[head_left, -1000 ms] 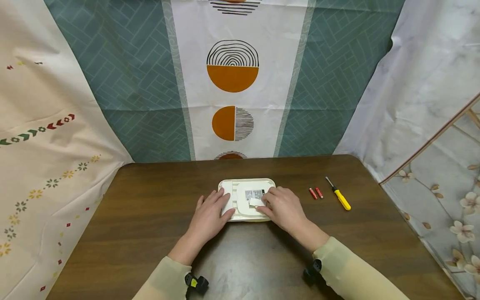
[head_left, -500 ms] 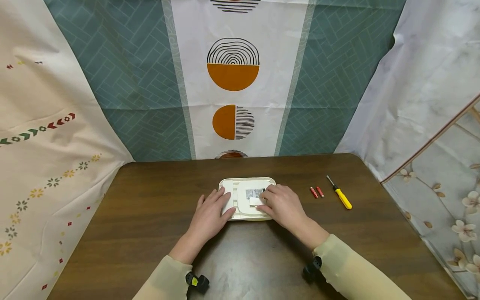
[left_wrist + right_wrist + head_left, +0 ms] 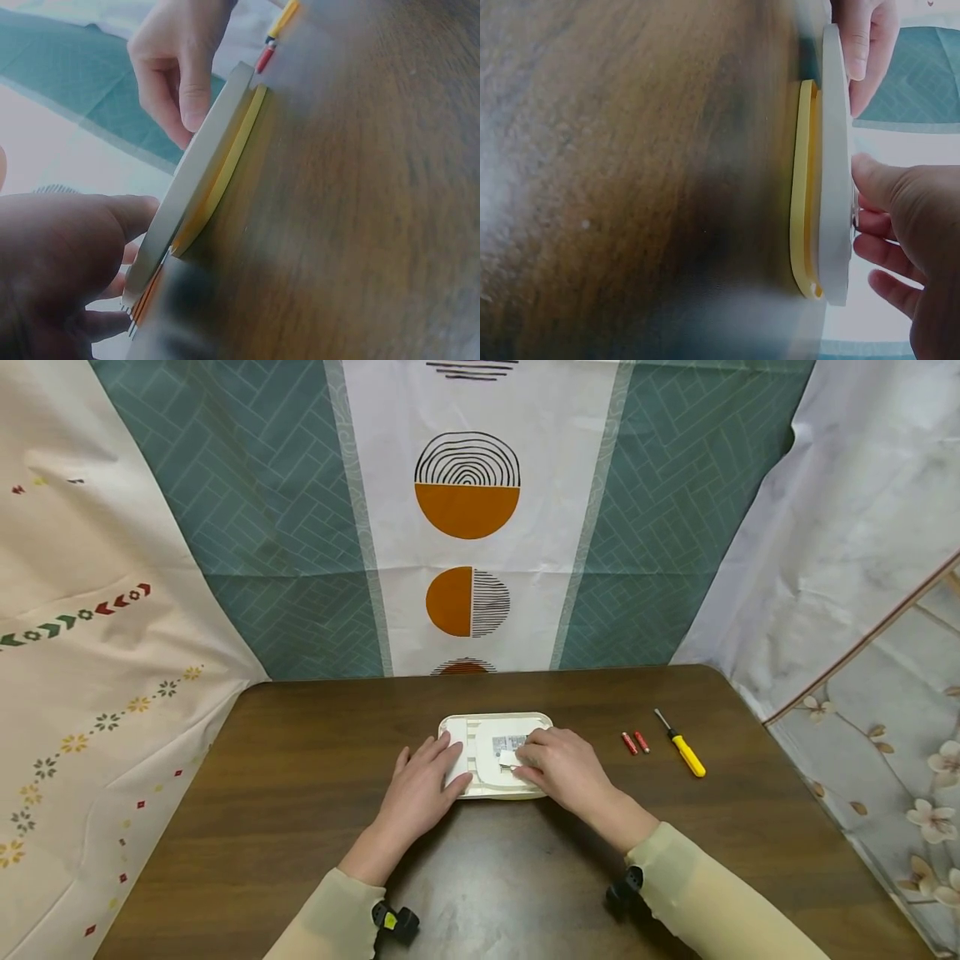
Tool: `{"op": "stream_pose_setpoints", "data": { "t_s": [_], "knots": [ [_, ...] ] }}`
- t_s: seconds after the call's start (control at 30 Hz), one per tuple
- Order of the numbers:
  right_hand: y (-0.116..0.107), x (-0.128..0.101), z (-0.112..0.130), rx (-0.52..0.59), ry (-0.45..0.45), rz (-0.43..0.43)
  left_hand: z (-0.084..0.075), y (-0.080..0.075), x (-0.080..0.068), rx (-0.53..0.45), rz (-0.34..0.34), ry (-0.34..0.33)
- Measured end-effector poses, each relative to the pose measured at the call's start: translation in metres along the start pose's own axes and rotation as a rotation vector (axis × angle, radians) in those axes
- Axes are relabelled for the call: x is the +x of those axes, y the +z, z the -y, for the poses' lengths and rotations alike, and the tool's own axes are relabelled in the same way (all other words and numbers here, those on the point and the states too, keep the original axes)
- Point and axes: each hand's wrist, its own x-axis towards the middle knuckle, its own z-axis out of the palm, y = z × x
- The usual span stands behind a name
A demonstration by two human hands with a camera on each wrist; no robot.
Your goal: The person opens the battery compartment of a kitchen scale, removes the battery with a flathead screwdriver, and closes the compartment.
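Nearest to the camera, two pale sleeves (image 3: 697, 893) were seen entering from the 6 o'clock edge of the dark wooden table (image 3: 262, 810). A little further, the left hand (image 3: 420, 789) was laid on the left part of the white flat device (image 3: 480, 777), with its fingers nearly straight and spread, and nothing was gripped by it. The right hand (image 3: 562, 768) was placed on the right part of the same device, with its fingers bent down onto the area beside the printed label (image 3: 504, 746); a small white piece (image 3: 508, 758) was seen under its fingertips, but it could not be told whether this piece was pinched or only pressed. The device itself was lying flat at the middle of the table, and in the wrist views a yellow layer (image 3: 804, 187) was seen under its white upper plate (image 3: 835, 172). At about 3 o'clock from the device, apart from it, two small red batteries (image 3: 633, 742) were lying side by side, and just beyond them a screwdriver (image 3: 681, 749) with a yellow handle. At 12 o'clock, behind the table, a patterned cloth (image 3: 465, 510) with orange half circles was hung.
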Motion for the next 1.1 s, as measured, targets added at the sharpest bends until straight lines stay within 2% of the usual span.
{"op": "stream_pose_setpoints", "data": {
  "t_s": [0.5,0.8,1.1],
  "knots": [
    [-0.003,0.0024,-0.003,-0.005,-0.049,0.039,-0.0007,-0.0003,0.0019,0.004,0.006,0.0],
    [-0.0005,0.0051,-0.0031,-0.016,-0.041,0.029,0.0007,0.0,0.0013,-0.002,0.012,0.005],
    [0.0006,0.0053,-0.0033,-0.062,-0.098,0.011,0.0008,-0.0006,0.0008,-0.001,0.003,0.004]
  ]
}}
